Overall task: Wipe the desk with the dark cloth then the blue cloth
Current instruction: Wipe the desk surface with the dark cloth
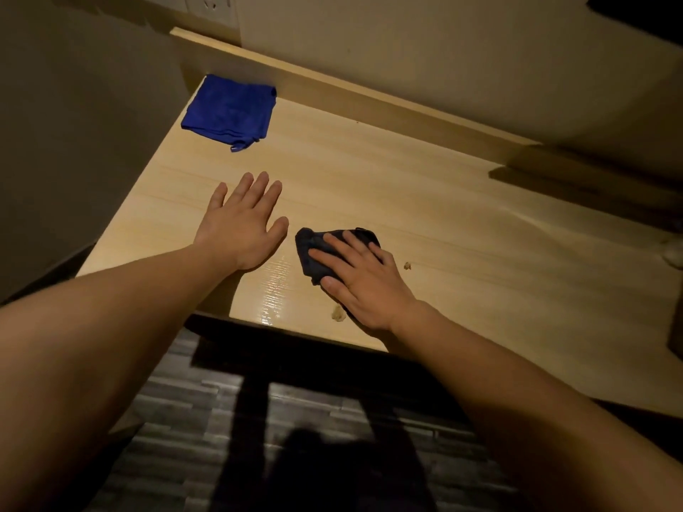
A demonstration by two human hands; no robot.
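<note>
So rn the right hand [364, 279] is pressed flat-ish on the dark cloth [318, 249], fingers spread over it w/ the thumb hooked at the near edge. It's pinning more than gripping, prob so the whole wad drags across the desk [425, 216] instead of sliding out from under the palm. Cloth sits near the front edge, roughly center.

Left hand [242, 225] is wide open, palm down on bare wood just beside the cloth, holding nothing. Looks like it's just bracing while the other one scrubs.

Couple of crumbs [407, 266] right by the right hand, one by the wrist, one past the knuckles, so that's likely what it's going after. Wet-looking sheen [273, 286] between the hands.

Blue cloth [231, 110] is folded in the far left corner against the back ledge, well apart from the action, parked for round 2 imo.
</note>
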